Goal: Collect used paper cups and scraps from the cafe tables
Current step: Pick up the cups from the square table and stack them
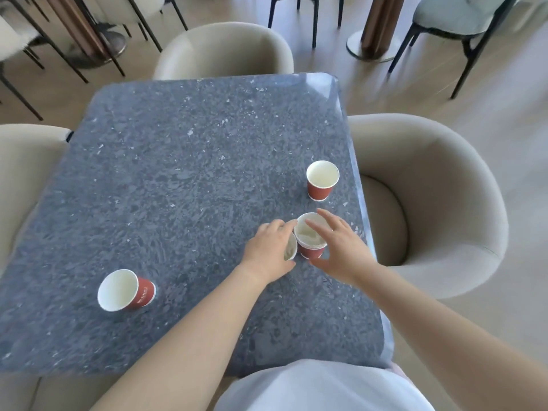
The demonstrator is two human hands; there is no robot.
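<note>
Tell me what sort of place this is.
Probably a cafe seating area: a speckled stone table ringed by beige tub chairs, red paper cups on it, and dark-legged chairs beside a pedestal base behind.

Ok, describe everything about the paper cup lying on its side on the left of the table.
The tipped paper cup lies on its side on the speckled stone table, mouth facing left. Red-brown outer wall with pale print and a pale base band, white rolled rim, white inside, apparently empty. Only the table touches it.
</note>
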